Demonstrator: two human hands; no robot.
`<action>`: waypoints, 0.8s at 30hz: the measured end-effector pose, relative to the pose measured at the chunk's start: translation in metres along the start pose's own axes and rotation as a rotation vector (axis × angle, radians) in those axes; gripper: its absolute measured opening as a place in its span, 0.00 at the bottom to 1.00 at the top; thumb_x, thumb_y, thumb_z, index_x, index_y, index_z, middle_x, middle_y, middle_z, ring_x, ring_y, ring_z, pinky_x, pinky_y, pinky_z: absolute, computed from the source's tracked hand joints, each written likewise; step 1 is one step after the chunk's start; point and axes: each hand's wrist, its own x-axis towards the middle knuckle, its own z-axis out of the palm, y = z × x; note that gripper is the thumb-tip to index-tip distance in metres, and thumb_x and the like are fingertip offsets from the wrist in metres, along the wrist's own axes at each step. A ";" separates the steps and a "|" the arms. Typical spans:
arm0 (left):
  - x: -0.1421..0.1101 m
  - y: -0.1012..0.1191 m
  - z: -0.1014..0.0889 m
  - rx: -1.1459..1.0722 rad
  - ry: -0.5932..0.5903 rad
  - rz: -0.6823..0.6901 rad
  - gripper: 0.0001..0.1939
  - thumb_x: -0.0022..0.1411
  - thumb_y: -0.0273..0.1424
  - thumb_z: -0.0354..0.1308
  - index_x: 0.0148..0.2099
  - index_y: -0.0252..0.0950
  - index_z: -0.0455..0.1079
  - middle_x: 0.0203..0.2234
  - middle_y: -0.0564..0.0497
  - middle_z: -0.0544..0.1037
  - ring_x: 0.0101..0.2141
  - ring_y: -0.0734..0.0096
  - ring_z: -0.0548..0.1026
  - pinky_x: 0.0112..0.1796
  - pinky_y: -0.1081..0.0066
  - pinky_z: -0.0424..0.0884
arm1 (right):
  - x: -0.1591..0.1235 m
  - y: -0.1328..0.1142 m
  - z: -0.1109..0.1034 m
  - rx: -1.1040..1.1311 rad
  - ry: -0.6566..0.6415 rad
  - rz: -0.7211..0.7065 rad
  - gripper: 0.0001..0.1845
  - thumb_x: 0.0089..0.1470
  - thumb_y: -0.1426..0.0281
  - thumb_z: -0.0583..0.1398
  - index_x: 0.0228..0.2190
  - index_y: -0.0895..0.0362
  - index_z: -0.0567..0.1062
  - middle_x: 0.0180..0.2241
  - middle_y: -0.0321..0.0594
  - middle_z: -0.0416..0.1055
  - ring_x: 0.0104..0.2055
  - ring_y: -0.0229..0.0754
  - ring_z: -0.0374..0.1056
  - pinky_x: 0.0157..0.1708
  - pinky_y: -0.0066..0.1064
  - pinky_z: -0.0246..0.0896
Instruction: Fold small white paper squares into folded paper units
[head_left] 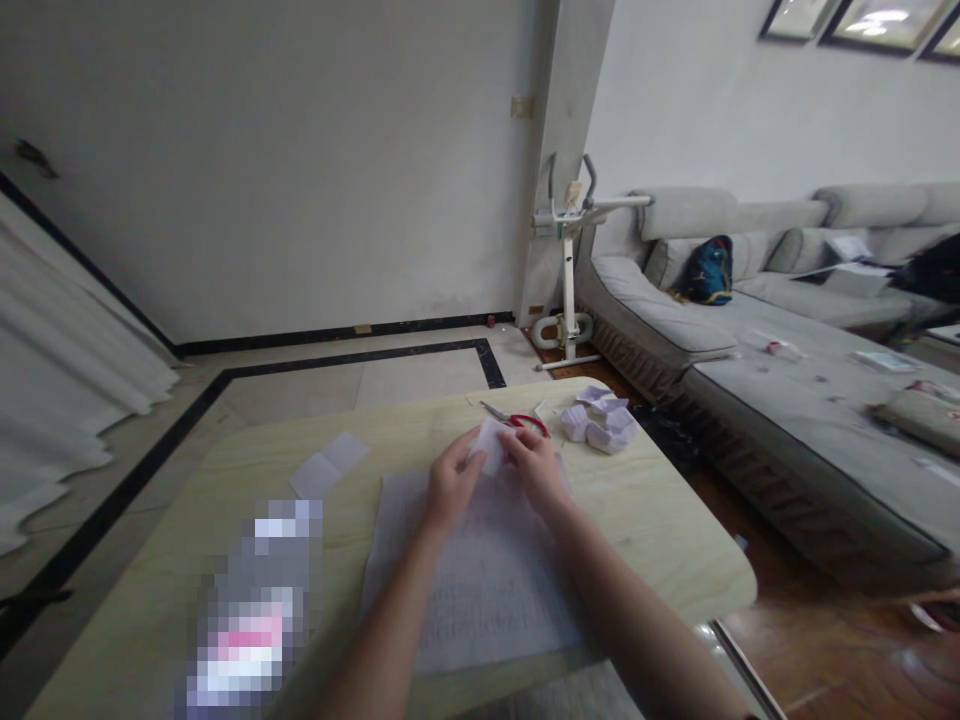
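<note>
- White paper, a creased loose slip (328, 466), lies alone on the left of the pale table (349, 530); it looks thin and light, probably easiest to lift by an edge that stands off the surface.
- The left hand (454, 485) comes in from the near side and has a narrow grip, thumb against fingers, on the left edge of a small piece of paper.
- The small piece of paper (491, 445) is between the two hands, over the far part of a larger sheet. It should weigh next to nothing, bend readily, take a crease and tear if pulled hard; opposite edges or corners, in a light pinch, seem the best hold. Its exact folds are too blurred to tell.
- The larger sheet (502, 590) spreads flat under both forearms, with blurred lines of writing or print; being thin, it would likely slide or wrinkle if an arm drags on it.
- Red-handled scissors (516, 418) lie just beyond the held paper, points to the far left; they look stiff and heavier than any paper here, best taken by the handles.
- The right hand (534, 465) pinches the paper's right side, fingers close together.
- A folded paper shape (615, 428) sits at the far right of the table, near the scissors; it looks hollow and easily crushed, so a gentle hold on its thicker folds would suit.
</note>
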 end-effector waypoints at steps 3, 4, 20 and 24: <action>0.000 0.002 0.000 -0.022 -0.006 0.009 0.22 0.54 0.34 0.59 0.51 0.34 0.70 0.45 0.44 0.76 0.42 0.62 0.75 0.42 0.68 0.70 | 0.001 0.001 -0.001 0.020 -0.017 0.001 0.18 0.45 0.55 0.60 0.20 0.57 0.68 0.19 0.33 0.63 0.22 0.36 0.60 0.25 0.27 0.56; -0.001 0.003 0.000 -0.025 -0.006 0.010 0.22 0.54 0.34 0.59 0.51 0.34 0.70 0.45 0.44 0.76 0.42 0.63 0.75 0.43 0.69 0.70 | 0.001 0.002 -0.001 0.030 -0.021 0.000 0.18 0.45 0.55 0.61 0.21 0.57 0.69 0.19 0.33 0.63 0.22 0.36 0.60 0.25 0.27 0.56; 0.000 0.003 -0.003 0.057 -0.043 -0.024 0.14 0.55 0.39 0.57 0.33 0.31 0.72 0.25 0.50 0.77 0.26 0.71 0.72 0.26 0.76 0.65 | -0.006 -0.007 0.003 -0.155 -0.028 -0.082 0.19 0.46 0.55 0.59 0.19 0.58 0.68 0.18 0.33 0.63 0.21 0.35 0.57 0.22 0.26 0.51; 0.001 0.005 -0.004 0.081 0.029 -0.026 0.14 0.53 0.39 0.58 0.29 0.32 0.71 0.21 0.53 0.73 0.23 0.73 0.69 0.24 0.77 0.62 | -0.005 -0.006 0.004 -0.169 -0.045 -0.095 0.19 0.48 0.55 0.58 0.20 0.58 0.70 0.18 0.35 0.64 0.22 0.36 0.59 0.23 0.26 0.53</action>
